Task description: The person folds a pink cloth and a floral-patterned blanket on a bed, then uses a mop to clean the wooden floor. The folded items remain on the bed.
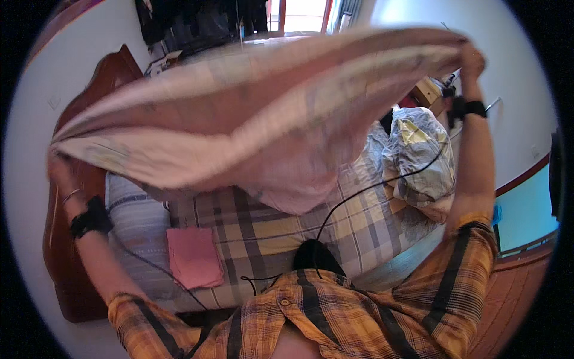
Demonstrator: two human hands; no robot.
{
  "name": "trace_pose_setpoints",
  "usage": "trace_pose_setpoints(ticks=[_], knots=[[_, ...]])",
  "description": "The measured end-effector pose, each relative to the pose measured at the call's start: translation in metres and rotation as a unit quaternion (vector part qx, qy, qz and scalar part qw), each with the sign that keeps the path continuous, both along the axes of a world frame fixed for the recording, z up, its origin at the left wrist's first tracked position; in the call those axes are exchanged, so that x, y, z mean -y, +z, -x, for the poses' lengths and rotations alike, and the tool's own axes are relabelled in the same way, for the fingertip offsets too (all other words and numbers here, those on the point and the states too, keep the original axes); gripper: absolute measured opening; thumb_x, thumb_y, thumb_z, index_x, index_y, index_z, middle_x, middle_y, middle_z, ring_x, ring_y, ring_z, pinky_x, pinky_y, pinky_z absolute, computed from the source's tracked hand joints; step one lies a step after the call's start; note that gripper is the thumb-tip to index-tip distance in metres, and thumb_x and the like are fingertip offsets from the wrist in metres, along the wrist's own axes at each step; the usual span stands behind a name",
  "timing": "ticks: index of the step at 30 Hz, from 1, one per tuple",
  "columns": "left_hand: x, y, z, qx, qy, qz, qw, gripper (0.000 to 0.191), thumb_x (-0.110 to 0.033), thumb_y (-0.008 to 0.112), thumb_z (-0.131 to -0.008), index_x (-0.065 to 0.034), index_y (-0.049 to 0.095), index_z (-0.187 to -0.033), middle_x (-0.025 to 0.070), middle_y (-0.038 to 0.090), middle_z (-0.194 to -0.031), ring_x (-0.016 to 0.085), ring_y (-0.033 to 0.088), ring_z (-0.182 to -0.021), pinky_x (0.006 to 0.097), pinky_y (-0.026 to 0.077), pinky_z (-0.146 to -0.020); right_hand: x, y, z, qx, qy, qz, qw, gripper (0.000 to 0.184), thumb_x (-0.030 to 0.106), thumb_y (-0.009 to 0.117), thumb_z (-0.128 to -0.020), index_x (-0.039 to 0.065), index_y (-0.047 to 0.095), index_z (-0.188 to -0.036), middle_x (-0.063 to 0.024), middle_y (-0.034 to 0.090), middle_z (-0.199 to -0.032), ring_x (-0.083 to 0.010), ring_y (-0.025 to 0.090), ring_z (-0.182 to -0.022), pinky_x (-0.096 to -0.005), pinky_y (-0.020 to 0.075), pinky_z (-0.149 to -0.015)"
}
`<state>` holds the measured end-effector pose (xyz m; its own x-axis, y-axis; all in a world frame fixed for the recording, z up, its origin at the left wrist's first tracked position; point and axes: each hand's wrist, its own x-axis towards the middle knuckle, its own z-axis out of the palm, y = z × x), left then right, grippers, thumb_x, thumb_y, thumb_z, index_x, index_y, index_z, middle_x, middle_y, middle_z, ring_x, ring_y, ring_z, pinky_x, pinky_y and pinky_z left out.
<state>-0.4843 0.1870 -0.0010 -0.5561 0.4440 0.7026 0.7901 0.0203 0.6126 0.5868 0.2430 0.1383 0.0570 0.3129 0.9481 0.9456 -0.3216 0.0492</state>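
Observation:
A large pink patterned cloth [287,112], blurred by motion, is stretched in the air between my two hands above a bed. My left hand [62,168] grips one corner at the far left, near the wooden headboard. At the upper right, my right hand [471,60] is closed on another corner, raised higher than the left. Below the cloth lies a plaid bed cover [287,244]. A folded pink cloth [195,258] rests on the bed at the lower left, beside a striped pillow [139,242].
The brown wooden headboard [74,251] stands at the left against a white wall. A clear plastic bag [421,152] with contents sits at the bed's right end, near a wooden box [428,92]. Black cables [367,188] run from my wrists. Dark clothes [202,22] hang at the back.

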Motion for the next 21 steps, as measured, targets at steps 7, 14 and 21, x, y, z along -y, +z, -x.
trace_pose_setpoints(ticks=[7,14,21], knots=[[0.06,0.031,0.079,0.235,-0.275,-0.202,0.91,0.042,-0.025,0.044,-0.101,0.0061,0.048,-0.129,0.017,0.055,-0.125,0.027,0.057,-0.112,0.0363,0.047,-0.099,0.116,0.004,-0.071,-0.108,-0.093,-0.04,0.989,0.061,0.055,0.042,-0.093,0.001,0.066,-0.082,-0.024,0.066,-0.086,-0.0424,0.063,-0.083,-0.0491,0.0481,-0.07],[0.068,-0.043,0.036,0.056,-0.26,-0.028,0.964,0.043,-0.032,0.044,-0.102,0.0031,0.053,-0.125,0.0132,0.058,-0.122,0.022,0.056,-0.11,0.0342,0.045,-0.098,0.224,-0.19,-0.091,-0.232,-0.029,0.124,0.964,0.025,0.021,0.053,-0.085,-0.002,0.064,-0.088,-0.0246,0.064,-0.088,-0.0433,0.06,-0.09,-0.0495,0.0463,-0.076],[0.132,-0.174,-0.032,0.047,-0.202,0.262,0.942,0.023,-0.015,0.051,-0.092,-0.0024,0.065,-0.105,0.0086,0.065,-0.078,0.018,0.061,-0.075,0.0306,0.049,-0.067,0.346,-0.424,-0.002,-0.416,-0.106,0.337,0.838,0.025,0.013,0.051,-0.08,-0.003,0.068,-0.089,-0.0263,0.066,-0.088,-0.0415,0.064,-0.089,-0.0494,0.0496,-0.078]])
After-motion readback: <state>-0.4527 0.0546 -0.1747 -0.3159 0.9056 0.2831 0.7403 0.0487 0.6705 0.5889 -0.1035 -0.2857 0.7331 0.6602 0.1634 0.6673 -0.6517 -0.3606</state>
